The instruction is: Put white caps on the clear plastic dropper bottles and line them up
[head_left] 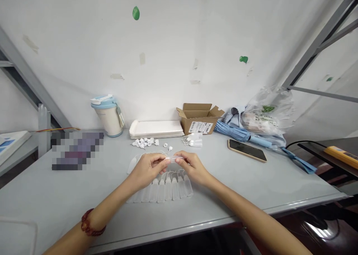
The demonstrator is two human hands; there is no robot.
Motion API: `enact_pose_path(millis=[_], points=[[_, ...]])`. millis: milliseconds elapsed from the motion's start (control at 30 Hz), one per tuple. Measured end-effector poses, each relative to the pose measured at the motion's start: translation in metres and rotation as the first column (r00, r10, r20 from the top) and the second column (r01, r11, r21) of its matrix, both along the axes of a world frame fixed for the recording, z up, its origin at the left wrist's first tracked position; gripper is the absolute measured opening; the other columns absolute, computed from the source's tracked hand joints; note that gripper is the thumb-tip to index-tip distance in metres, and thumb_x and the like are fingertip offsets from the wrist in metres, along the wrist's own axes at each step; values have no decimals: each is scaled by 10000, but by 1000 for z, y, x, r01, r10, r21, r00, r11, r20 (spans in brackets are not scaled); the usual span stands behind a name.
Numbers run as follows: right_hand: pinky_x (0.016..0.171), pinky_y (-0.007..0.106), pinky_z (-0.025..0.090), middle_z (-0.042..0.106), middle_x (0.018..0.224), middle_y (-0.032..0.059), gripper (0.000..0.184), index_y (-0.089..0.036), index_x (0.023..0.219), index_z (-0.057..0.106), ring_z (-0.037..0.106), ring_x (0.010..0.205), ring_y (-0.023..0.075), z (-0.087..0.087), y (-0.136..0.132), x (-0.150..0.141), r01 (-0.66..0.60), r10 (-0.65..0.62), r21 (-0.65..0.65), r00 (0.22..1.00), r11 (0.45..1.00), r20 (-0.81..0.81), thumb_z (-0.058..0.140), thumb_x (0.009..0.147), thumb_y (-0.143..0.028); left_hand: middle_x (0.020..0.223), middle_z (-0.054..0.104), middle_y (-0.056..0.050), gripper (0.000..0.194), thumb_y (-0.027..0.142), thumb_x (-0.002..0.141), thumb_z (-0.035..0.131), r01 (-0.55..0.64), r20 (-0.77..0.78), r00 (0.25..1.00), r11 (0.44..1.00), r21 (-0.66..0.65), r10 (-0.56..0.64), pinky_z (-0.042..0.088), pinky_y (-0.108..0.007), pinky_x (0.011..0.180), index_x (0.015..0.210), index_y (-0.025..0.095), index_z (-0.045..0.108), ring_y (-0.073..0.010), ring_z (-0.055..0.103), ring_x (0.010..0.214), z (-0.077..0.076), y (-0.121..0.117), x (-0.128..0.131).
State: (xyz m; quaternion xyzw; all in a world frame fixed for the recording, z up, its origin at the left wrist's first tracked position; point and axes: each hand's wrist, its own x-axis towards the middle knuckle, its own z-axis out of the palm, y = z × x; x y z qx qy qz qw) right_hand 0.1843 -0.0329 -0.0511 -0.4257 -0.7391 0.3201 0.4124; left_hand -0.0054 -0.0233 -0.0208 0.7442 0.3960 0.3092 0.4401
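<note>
In front of my chest, my left hand and my right hand meet fingertip to fingertip. Both pinch a thin whitish piece, partly hidden by the fingers; its exact kind is unclear. Below them, several translucent plastic bottles lie side by side in a row, thin pale tubes or cords curving from their necks. Another translucent bottle lies left of my left hand. Just beyond the hands is a pile of small white caps, with a loose cap and a thin-stemmed cap beside it.
Along the wall stand a tumbler, a stack of white trays and an open cardboard box, with small bottles before it. At right lie a phone, a folded blue umbrella and a plastic bag.
</note>
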Motion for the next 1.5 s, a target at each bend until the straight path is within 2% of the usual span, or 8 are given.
enact_pose_path(millis=[233, 433, 633, 800, 967, 1133, 1300, 1500], points=[[528, 238, 264, 437, 612, -23, 332, -159, 833, 625, 351, 556, 106, 0, 4, 1, -44, 17, -151, 984, 988, -176, 499, 857, -466, 681, 609, -6, 195, 339, 812, 526, -49, -23, 998, 981, 188, 54, 454, -236, 624, 740, 179, 612, -148, 573, 639, -4, -1, 2], [512, 241, 271, 395, 600, -31, 343, -152, 865, 616, 332, 526, 101, -3, 9, 1, -29, -15, -189, 974, 981, -227, 491, 853, -472, 800, 665, -32, 241, 383, 825, 515, -89, -43, 994, 972, 216, 101, 463, -252, 683, 856, 192, 659, -171, 596, 733, -5, 8, -2], [617, 268, 368, 550, 747, 25, 332, -172, 1049, 602, 474, 669, 158, -7, 30, 22, 249, -247, 3, 962, 969, -117, 448, 883, -414, 861, 701, -50, 287, 378, 787, 482, -322, -147, 915, 898, 301, 377, 472, -276, 698, 888, 177, 661, -190, 623, 736, -9, 44, -39], [747, 322, 418, 599, 948, 82, 318, -189, 1120, 601, 526, 850, 207, -15, 48, 41, 343, -356, 227, 934, 912, 19, 430, 886, -318, 944, 697, -85, 303, 347, 730, 440, -330, -288, 834, 844, 424, 471, 474, -313, 714, 835, 171, 663, -225, 626, 785, -20, 70, -66], [838, 369, 423, 627, 1008, 109, 336, -163, 1164, 588, 536, 956, 238, -24, 62, 50, 353, -440, 404, 887, 844, 143, 416, 885, -238, 991, 681, -74, 327, 371, 769, 423, -238, -265, 892, 880, 412, 365, 480, -310, 704, 893, 175, 653, -221, 620, 844, -26, 68, -57], [850, 392, 405, 660, 1052, 105, 312, -163, 1127, 618, 542, 937, 256, -30, 76, 61, 345, -504, 534, 844, 772, 183, 414, 895, -205, 1036, 675, -69, 331, 346, 816, 390, -102, -305, 920, 903, 416, 245, 486, -295, 685, 936, 189, 656, -216, 612, 904, -18, 58, -29], [856, 386, 395, 668, 1051, 94, 310, -175, 1113, 626, 557, 953, 249, -33, 88, 77, 314, -489, 555, 849, 771, 199, 412, 889, -174, 1094, 656, -80, 331, 271, 820, 407, 103, -440, 893, 906, 411, 98, 486, -313, 773, 1028, 184, 650, -226, 611, 947, -11, 62, -4], [909, 414, 378, 654, 1099, 111, 355, -151, 1126, 618, 555, 1024, 247, -39, 98, 86, 331, -460, 488, 871, 808, 170, 380, 864, -132, 1038, 651, -129, 329, 157, 806, 425, 260, -612, 789, 872, 415, 56, 454, -354, 849, 1043, 147, 655, -254, 610, 954, -17, 77, 23]])
